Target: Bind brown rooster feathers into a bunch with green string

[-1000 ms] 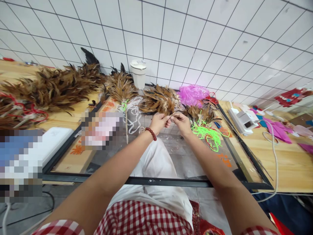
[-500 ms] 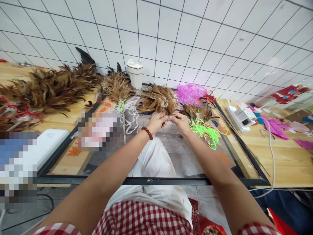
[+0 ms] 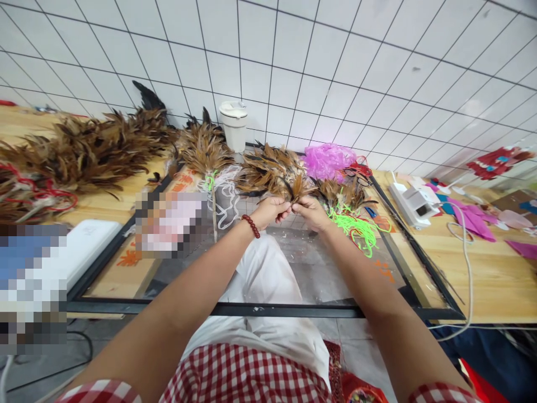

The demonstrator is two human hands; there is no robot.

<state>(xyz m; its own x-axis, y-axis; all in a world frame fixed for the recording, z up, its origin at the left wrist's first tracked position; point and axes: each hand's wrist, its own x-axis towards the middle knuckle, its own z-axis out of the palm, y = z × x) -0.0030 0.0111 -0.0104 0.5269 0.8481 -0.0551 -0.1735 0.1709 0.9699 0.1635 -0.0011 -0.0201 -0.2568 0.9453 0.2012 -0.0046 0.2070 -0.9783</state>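
Note:
Close together above the glass, both hands pinch the base of a small bunch of brown feathers (image 3: 298,187), whose tips fan upward. My left hand (image 3: 272,212), with a red bead bracelet at the wrist, is closed with thumb and forefinger on the feather base. Facing it, my right hand (image 3: 311,214) is closed on the same spot from the other side. Just behind lies a larger pile of brown feathers (image 3: 268,170). To the right, more loose feathers (image 3: 342,193) rest beside bright green string (image 3: 354,226).
A black-framed glass panel (image 3: 138,308) spans the work area. Behind stand a white lidded cup (image 3: 234,127) and a pink plastic bag (image 3: 329,159). Feather dusters (image 3: 203,146) and a long feather bundle (image 3: 92,148) lie left. White cord (image 3: 466,257) and a white device (image 3: 415,204) are right.
The feathers between my fingers now stand more upright and spread wider. My right hand has turned slightly, its fingers closer in on the base. The view has shifted a little.

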